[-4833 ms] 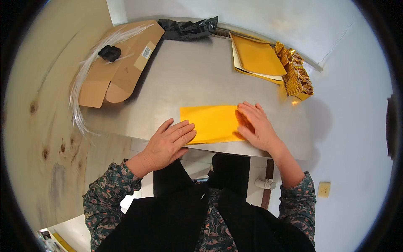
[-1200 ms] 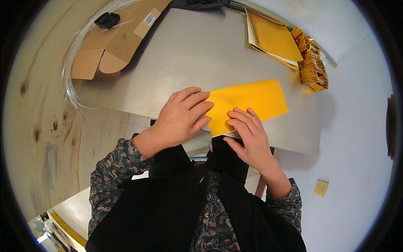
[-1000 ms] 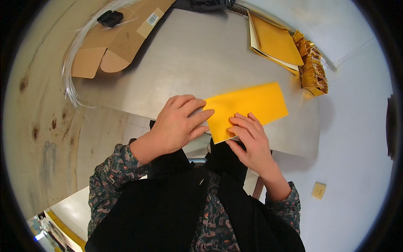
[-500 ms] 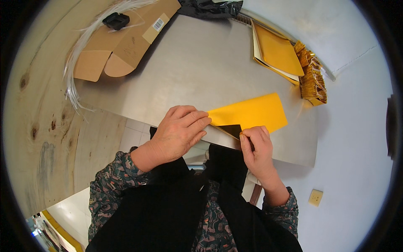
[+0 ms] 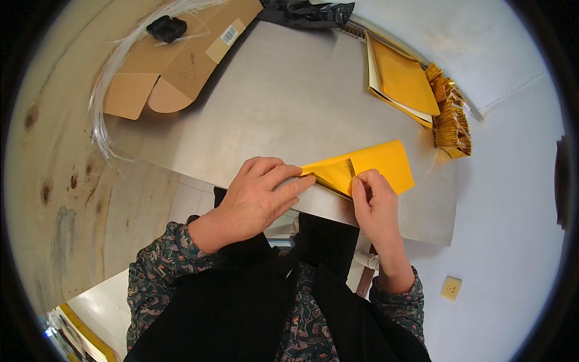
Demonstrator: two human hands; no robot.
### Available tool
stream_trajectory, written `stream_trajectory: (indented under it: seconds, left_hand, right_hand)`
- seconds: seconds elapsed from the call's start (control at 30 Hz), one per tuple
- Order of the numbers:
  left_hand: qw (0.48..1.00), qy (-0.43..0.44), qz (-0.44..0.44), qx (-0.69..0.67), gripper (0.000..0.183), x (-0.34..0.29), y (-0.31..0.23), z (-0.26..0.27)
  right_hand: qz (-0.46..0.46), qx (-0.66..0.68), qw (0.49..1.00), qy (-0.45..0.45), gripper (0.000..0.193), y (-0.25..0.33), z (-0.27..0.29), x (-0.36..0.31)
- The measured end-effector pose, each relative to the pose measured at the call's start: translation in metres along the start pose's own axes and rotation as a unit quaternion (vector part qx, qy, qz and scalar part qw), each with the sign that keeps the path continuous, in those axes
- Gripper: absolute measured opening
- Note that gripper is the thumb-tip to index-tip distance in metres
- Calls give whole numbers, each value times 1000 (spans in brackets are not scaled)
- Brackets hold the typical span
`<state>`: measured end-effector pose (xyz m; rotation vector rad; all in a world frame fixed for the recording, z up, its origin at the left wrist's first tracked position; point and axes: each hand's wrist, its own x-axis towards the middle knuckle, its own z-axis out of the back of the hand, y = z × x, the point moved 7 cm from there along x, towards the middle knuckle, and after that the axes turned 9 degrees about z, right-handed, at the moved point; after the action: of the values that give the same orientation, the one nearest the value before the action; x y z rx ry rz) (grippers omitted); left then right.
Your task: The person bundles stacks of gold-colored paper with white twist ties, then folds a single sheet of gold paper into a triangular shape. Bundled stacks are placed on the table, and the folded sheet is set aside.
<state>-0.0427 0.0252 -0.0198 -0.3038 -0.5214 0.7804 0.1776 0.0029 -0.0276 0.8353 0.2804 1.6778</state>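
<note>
A sheet of yellow paper [image 5: 386, 160] lies near the front edge of the metal table, partly folded, with a shiny gold face on the flap turned up along its near side. My left hand [image 5: 252, 196], back upward, holds the sheet's narrow left end under its fingertips. Thumb and fingers of my right hand [image 5: 376, 202] pinch the flap's right corner. That flap stands raised between the two hands. The underside of the left fingers is hidden.
An open cardboard box [image 5: 175, 66] with clear plastic strips [image 5: 99, 114] and a black plastic piece [image 5: 166, 29] lies at the far left. At the far right are gold paper sheets [image 5: 401, 75] and a bundle of folded gold paper [image 5: 451, 123] by the wall. A black plastic bag [image 5: 307, 13] sits at the back.
My right hand has moved slightly right and up with the flap's corner, so the flap now shows gold instead of dark. The left hand's fingers have shifted slightly right on the paper.
</note>
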Motion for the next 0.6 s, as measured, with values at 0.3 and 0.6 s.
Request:
stream_trajectory:
  seconds: [0.3,0.6]
  left_hand:
    - [1000,-3,-1,12,47,2,2,-3]
    - [1000,19,21,1,52,1,5,-5]
  right_hand:
    - [-27,-2,999,-25,7,-9,-4,1]
    - [-30,-5,999,-33,8,-7,-4,3]
